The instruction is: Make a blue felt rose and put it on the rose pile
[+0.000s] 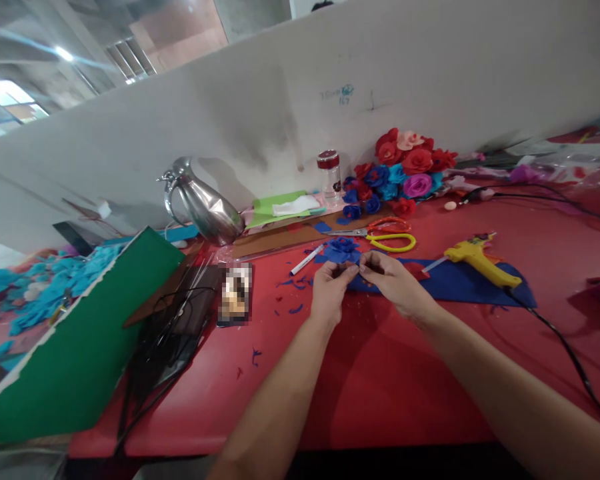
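Note:
My left hand and my right hand meet over the red table, fingertips pinched close together. Whatever sits between the fingers is too small and hidden to make out. Just beyond them lies a blue flower of layered petals. A strip of blue material runs out to the right from under my right hand. On that strip rests a yellow glue gun, its white nozzle end pointing left towards a small red piece. A white pen lies left of the flower.
Scissors with yellow and orange handles lie behind my hands. At the wall stand a steel jug, a glass jar and a heap of coloured flowers. A phone, a dark bag and a green board are to the left.

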### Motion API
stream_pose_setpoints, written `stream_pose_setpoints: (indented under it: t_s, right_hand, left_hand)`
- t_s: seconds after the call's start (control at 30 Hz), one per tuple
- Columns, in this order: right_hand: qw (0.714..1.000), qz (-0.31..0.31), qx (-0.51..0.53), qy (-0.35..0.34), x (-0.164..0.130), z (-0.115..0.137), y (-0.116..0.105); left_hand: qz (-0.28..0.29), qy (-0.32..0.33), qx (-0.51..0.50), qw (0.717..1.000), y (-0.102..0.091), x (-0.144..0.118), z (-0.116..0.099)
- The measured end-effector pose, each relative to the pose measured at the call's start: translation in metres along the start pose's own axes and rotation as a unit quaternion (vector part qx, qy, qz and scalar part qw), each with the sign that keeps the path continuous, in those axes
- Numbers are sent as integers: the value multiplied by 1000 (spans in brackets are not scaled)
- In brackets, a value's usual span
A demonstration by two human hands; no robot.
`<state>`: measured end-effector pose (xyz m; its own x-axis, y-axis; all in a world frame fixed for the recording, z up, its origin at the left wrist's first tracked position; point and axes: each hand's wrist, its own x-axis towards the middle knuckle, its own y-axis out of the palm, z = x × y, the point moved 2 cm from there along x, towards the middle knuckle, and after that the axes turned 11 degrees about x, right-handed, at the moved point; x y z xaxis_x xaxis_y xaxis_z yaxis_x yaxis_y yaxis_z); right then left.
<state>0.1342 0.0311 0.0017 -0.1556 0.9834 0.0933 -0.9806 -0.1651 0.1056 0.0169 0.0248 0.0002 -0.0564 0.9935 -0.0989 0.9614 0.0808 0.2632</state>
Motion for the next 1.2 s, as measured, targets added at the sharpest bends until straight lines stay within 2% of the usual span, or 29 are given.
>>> stream_pose_setpoints:
  t_s: [0.37,0.67,0.83,0.93,1.03,1.2]
  right_hand:
    - [999,-7,-18,-36,0,4,0]
    - [1000,-3,5,-13,-1,5,1]
    - [999,-38,28,-8,0,-1,-1]
    - [998,-49,41,-2,0,0,-3]
    - [998,-48,51,6,-1,4,-3]
    - [998,-44,41,1,-1,5,-3]
  left_hand:
    - [13,3,14,1000,-2,2,3]
    - [1,15,20,1000,-5,6,4]
    - [-16,25,16,999,-4,4,2]
    - [-5,37,11,999,-2,3,1]
    - [7,28,15,999,-1,2,0]
    - [-10,6,0,1000,0,0,-4]
